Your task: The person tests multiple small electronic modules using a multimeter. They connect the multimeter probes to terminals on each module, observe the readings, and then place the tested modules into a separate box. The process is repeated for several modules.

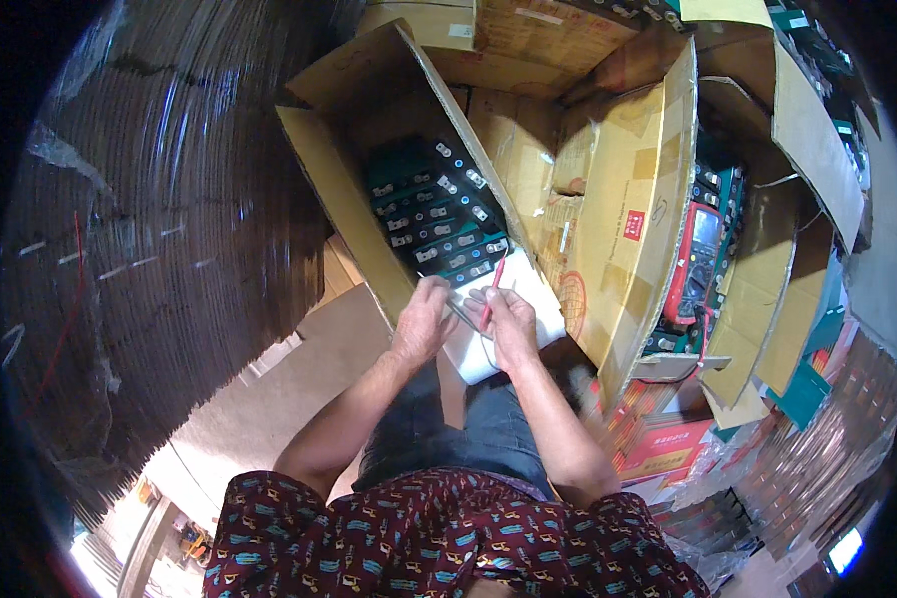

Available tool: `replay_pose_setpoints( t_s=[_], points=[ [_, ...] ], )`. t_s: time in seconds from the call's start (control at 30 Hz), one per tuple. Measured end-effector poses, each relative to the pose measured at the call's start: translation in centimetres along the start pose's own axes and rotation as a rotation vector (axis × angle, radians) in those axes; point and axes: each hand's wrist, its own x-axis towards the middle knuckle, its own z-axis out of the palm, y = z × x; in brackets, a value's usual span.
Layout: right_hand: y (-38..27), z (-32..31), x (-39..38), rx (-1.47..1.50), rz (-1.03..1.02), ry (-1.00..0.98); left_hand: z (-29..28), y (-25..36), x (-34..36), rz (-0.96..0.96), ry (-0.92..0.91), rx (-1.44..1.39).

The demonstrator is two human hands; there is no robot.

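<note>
My right hand (511, 324) is closed round a red test probe (494, 284), its tip pointing up toward the far side of a white foam piece (523, 304). My left hand (427, 317) is pinched on what looks like a second, dark test probe, mostly hidden by the fingers; a thin pale tip sticks out above them. A dark lead (460, 315) runs between the hands. Just beyond them, an open cardboard box (331, 164) holds several green battery-like units (434, 212) with metal terminals. I cannot tell whether either tip touches a terminal.
A red multimeter (694, 261) lies on more green units in a second open box (648, 219) to the right. Stacked flattened cardboard (189, 199) rises at the left. Other cartons (528, 45) stand behind. Red-printed cardboard (663, 447) lies at the lower right.
</note>
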Motion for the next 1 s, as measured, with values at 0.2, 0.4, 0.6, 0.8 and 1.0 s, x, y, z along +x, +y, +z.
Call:
replay_pose_setpoints(
  t_s=[0.2,0.4,0.6,0.8,1.0],
  points=[
    [-1.7,0.5,0.5,-0.143,-0.125,-0.157,-0.1,-0.3,-0.1,-0.028,0.362,-0.291],
    [0.2,-0.5,3.1,-0.167,-0.242,-0.295,0.7,-1.1,0.8,-0.188,0.503,-0.533],
    [1.1,0.4,4.7,-0.818,-0.860,-0.105,0.4,-1.2,1.1,-0.124,0.431,-0.188],
    [1.2,0.9,4.3,-0.835,-0.903,-0.025,0.4,-1.3,1.1,-0.118,0.410,-0.158],
    [2.5,0.3,5.0,-0.865,-0.863,0.048,0.4,-1.3,1.1,-0.132,0.395,-0.160]
  ],
)
